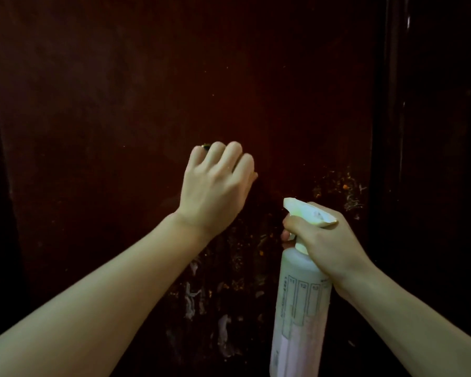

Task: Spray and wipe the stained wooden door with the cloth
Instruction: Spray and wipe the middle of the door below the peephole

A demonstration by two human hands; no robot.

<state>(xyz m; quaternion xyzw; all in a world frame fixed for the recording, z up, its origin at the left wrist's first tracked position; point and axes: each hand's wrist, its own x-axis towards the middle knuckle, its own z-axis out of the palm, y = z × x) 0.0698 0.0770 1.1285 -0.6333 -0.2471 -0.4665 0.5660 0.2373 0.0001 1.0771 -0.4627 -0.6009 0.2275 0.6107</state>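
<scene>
Door: the dark wooden door [174, 77] fills the view; its upper part looks plain, while pale smears and orange specks — the stains [346, 191] — gather toward the lower right.
Bottle: a pale spray bottle [299, 308] stands upright at lower right, nozzle toward the door.
Right hand: the right hand [326, 240] grips the bottle's neck, fingers curled round the trigger.
Left hand: the left hand [218, 183] is against the door above the stains, fingers curled; a dark scrap shows at the knuckles — whether that is the cloth I cannot tell.
Progress: stains remain, so most wiping seems left.
</scene>
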